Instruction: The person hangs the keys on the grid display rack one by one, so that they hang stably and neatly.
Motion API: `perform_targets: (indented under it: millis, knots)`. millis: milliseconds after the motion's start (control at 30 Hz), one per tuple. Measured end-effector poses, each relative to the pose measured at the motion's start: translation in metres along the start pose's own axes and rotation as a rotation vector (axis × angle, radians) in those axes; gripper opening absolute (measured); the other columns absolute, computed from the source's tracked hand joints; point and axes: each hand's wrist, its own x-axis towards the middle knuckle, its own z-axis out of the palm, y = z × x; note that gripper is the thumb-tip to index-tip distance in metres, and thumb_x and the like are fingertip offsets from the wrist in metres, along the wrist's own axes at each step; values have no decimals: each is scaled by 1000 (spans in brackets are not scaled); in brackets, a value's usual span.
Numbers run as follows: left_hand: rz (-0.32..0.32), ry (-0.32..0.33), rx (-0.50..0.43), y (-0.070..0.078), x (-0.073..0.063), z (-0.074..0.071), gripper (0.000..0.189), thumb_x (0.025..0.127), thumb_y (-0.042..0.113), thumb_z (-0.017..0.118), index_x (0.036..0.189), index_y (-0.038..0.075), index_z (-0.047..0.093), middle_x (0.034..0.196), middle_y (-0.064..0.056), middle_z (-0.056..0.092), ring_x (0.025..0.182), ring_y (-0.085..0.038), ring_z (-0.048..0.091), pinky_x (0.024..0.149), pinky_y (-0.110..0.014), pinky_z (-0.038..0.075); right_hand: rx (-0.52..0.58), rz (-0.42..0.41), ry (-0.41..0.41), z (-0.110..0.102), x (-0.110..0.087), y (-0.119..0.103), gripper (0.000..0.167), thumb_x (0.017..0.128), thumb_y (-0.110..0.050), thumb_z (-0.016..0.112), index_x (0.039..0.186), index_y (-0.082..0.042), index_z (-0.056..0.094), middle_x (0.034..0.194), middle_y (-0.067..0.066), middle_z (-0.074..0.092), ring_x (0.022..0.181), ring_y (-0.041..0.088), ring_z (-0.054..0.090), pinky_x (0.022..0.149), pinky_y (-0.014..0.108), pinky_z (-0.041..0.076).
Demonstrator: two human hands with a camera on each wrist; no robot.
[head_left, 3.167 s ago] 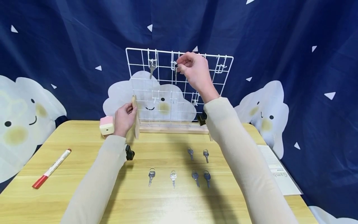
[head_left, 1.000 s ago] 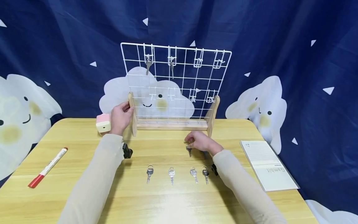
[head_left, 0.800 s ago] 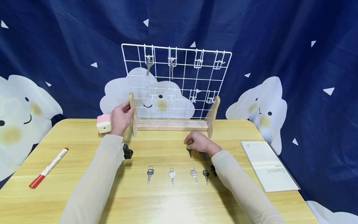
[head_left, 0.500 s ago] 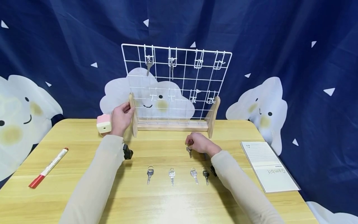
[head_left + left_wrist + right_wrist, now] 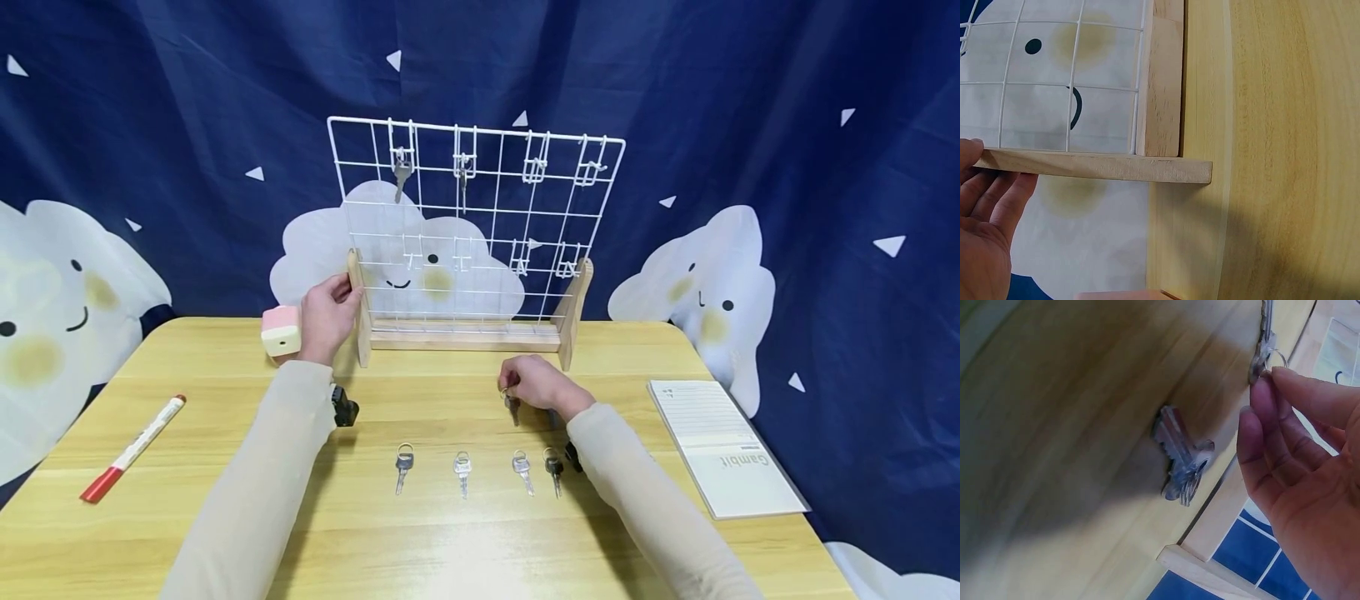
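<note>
In the head view, a white wire grid rack point(image 5: 495, 179) stands at the table's back in a wooden stand. My left hand point(image 5: 328, 319) grips the stand's left upright point(image 5: 1104, 167), thumb on one side and fingers on the other. Low over the table in front of the rack, my right hand point(image 5: 538, 383) pinches the ring of a key point(image 5: 1264, 344) between thumb and fingertips. Close by lies another key point(image 5: 1179, 450), mostly hidden behind that hand in the head view. From the rack's two upper left hooks hang a key point(image 5: 402, 172) and a second key point(image 5: 463, 183).
A row of several keys point(image 5: 462, 475) with rings lies nearer the front. Beside my left wrist is a pink and cream block point(image 5: 281, 332). A red-capped marker point(image 5: 133, 448) lies at left, a notepad point(image 5: 727, 450) at right. Other hooks point(image 5: 535, 170) on the grid hold nothing.
My right hand has come down from the rack's second upper hook, leaving a key hanging there, and has taken a table key by its ring. The left hand keeps its grip on the upright.
</note>
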Motion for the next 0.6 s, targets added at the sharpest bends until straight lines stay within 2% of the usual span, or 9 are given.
perform_targets:
  millis: [233, 467, 600]
  knots:
    - [-6, -2, 2, 0, 1, 0, 39, 98, 12, 61, 134, -4, 57, 128, -21, 61, 116, -28, 60, 98, -33, 50, 4, -31, 50, -8, -7, -5, 10, 88, 2, 70, 86, -7, 68, 81, -3, 66, 77, 10, 60, 78, 30, 53]
    - [-6, -11, -14, 0, 1, 0, 41, 98, 12, 61, 135, -4, 56, 129, -21, 60, 117, -28, 60, 99, -33, 50, 21, -17, 190, -14, -14, -6, 8, 90, 0, 68, 88, -7, 72, 81, -3, 66, 76, 12, 60, 74, 29, 54]
    - [-12, -5, 0, -1, 2, 1, 41, 98, 13, 61, 135, -4, 55, 129, -21, 60, 117, -28, 60, 99, -33, 50, 47, -45, 260, -16, -15, -5, 10, 90, 2, 67, 89, -6, 73, 84, -1, 69, 78, 13, 62, 72, 28, 56]
